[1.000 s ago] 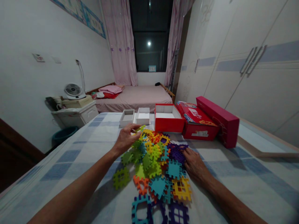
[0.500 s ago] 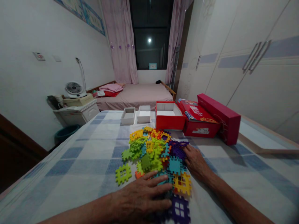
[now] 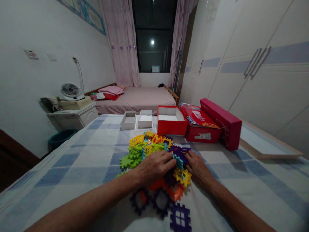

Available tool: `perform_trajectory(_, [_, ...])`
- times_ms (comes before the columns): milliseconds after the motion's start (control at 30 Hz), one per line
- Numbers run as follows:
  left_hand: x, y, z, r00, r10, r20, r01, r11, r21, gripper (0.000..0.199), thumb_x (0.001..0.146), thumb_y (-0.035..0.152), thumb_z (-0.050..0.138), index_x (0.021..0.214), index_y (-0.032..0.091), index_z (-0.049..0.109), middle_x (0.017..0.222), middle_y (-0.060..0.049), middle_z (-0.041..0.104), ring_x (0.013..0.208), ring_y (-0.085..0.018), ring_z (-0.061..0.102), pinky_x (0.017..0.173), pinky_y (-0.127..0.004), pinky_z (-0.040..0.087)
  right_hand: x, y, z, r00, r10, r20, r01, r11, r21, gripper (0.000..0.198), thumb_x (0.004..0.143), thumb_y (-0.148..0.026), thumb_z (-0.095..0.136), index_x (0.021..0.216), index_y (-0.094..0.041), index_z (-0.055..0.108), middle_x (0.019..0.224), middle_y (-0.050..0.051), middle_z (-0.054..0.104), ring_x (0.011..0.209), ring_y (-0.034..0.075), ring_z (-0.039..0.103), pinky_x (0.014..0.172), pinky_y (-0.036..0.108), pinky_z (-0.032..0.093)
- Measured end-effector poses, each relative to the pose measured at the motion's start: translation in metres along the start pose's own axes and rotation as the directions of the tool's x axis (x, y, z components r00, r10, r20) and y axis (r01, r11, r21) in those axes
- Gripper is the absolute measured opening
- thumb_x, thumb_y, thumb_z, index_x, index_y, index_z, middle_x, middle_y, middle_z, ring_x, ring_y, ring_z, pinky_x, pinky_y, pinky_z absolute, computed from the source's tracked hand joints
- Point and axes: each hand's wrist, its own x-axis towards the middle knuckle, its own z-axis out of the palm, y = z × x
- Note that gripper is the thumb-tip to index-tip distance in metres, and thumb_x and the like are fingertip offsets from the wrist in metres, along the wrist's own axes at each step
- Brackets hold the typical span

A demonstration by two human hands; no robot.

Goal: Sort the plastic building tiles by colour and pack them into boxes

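Observation:
A heap of plastic interlocking blocks with notched edges lies on the checked cloth, with green blocks on its left and yellow blocks at the back. Over the middle of the heap, my left hand is closed, its fingers and thumb curled on a teal interlocking block. My right hand lies at the heap's right side, fingers bent in against purple interlocking blocks; its fingertips are partly hidden. Nearer me are orange blocks and a purple window-shaped block.
Behind the heap stand two small white boxes and an open red box. To their right are a printed red box and a long dark-red box. A wooden-edged white board lies at the far right.
My left hand has moved forward and up onto the heap, its fingers curling. Teal blocks near me have shifted, baring orange and purple ones. My right hand stays beside the purple blocks.

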Motion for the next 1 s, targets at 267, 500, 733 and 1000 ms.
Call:
perform_trajectory(267, [0.021, -0.004, -0.023, 0.949, -0.199, -0.245, 0.192, 0.98, -0.053, 0.024, 0.089, 0.017, 0.043, 0.108, 0.014, 0.057, 0.112, -0.011, 0.061, 0.108, -0.02, 0.054, 0.094, -0.038, 0.046, 0.0, 0.003, 0.003, 1.0, -0.017, 0.0, 0.017, 0.999, -0.046, 0.036, 0.083, -0.013, 0.043, 0.118, -0.015, 0.052, 0.116, 0.012, 0.055, 0.11, 0.023, 0.049, 0.095, 0.038, 0.038])
perform_trajectory(500, [-0.016, 0.065, -0.024, 0.908, 0.414, 0.057, -0.403, 0.903, -0.147, 0.026, 0.093, 0.03, 0.041, 0.105, 0.025, 0.063, 0.121, -0.002, 0.06, 0.128, -0.019, 0.043, 0.108, -0.034, 0.033, 0.0, 0.0, 0.0, 1.0, -0.014, -0.013, 0.014, 1.0, -0.021, 0.037, 0.082, -0.011, 0.042, 0.118, -0.016, 0.052, 0.113, 0.011, 0.056, 0.109, 0.022, 0.049, 0.095, 0.038, 0.038])
perform_trajectory(733, [-0.013, 0.037, -0.004, 0.995, 0.06, -0.076, -0.062, 0.998, -0.027, 0.017, 0.089, 0.022, 0.049, 0.1, 0.018, 0.061, 0.122, -0.007, 0.061, 0.127, -0.022, 0.044, 0.107, -0.042, 0.035, 0.0, 0.004, 0.002, 1.0, -0.007, -0.019, 0.006, 1.0, -0.006, 0.037, 0.083, -0.012, 0.042, 0.118, -0.016, 0.054, 0.116, 0.013, 0.057, 0.11, 0.023, 0.051, 0.094, 0.04, 0.04])
perform_trajectory(1000, [-0.058, -0.047, -0.005, 0.541, -0.841, -0.022, 0.799, 0.522, -0.297, 0.048, 0.085, 0.039, 0.047, 0.123, 0.012, 0.052, 0.133, -0.017, 0.05, 0.128, -0.027, 0.042, 0.108, -0.046, 0.032, -0.001, 0.005, 0.004, 1.0, 0.011, -0.015, -0.011, 1.0, -0.013, 0.038, 0.083, -0.012, 0.042, 0.119, -0.016, 0.053, 0.119, 0.012, 0.056, 0.113, 0.023, 0.049, 0.098, 0.04, 0.038])
